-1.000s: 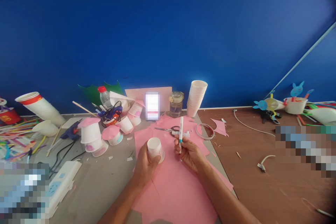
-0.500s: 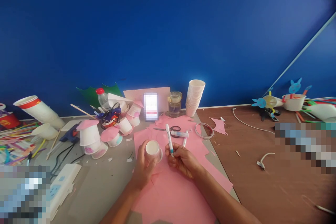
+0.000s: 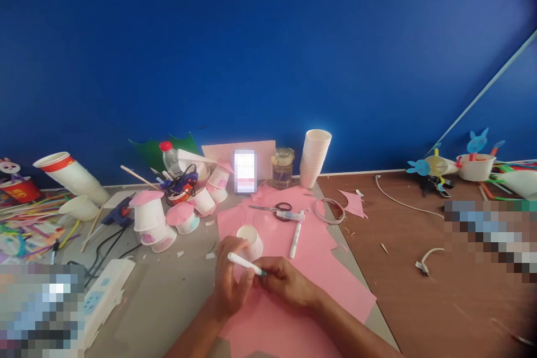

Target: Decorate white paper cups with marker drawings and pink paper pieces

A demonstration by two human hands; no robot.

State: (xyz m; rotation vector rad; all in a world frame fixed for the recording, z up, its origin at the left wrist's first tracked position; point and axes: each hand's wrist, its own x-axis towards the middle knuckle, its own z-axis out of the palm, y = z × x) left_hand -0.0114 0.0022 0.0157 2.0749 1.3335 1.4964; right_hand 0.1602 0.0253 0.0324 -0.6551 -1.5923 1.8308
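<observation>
A white marker with a blue band slants between my two hands. My right hand pinches its blue end, fingers closed. My left hand is curled under and around the white barrel, its thumb against it near the blue part. Just beyond my left fingers stands a paper cup, mouth up and tilted slightly, on pink paper; the fingers are at its left side, and part of it is hidden. Past my right hand lie another white marker, a glue tube and scissors.
Behind are a phone, a lidded jar and a tall stack of paper cups. Decorated cups, a glue gun and a power strip occupy the left. A tape ring and cables lie right.
The marker has gone from upright in my right hand to slanting across my left hand. My left hand has shifted off the cup's front toward the marker. The view has tilted slightly.
</observation>
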